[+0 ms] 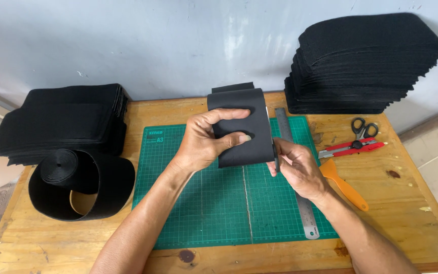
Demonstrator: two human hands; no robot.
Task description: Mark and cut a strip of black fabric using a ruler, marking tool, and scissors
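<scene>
Head camera looked down on a wooden table (51, 243) where both hands worked over a green cutting mat (204, 213). Left hand (201, 142) was clenched on a folded black fabric strip (247, 119), thumb across its front and fingers curled over its top edge, holding it upright just above the mat. Right hand (297, 170) pinched the strip's lower right edge between thumb and fingertips; whether it also held a small tool there could not be told. Under the right hand lay a steel ruler (307, 220). Just right of that hand lay an orange-handled scraper (348, 190), a red utility knife (351, 147) and black scissors (363, 127). Beyond them stood a tall stack of black pieces (366, 61). Well left of the left hand sat a roll of black webbing (79, 185) and a lower black stack (62, 119).
</scene>
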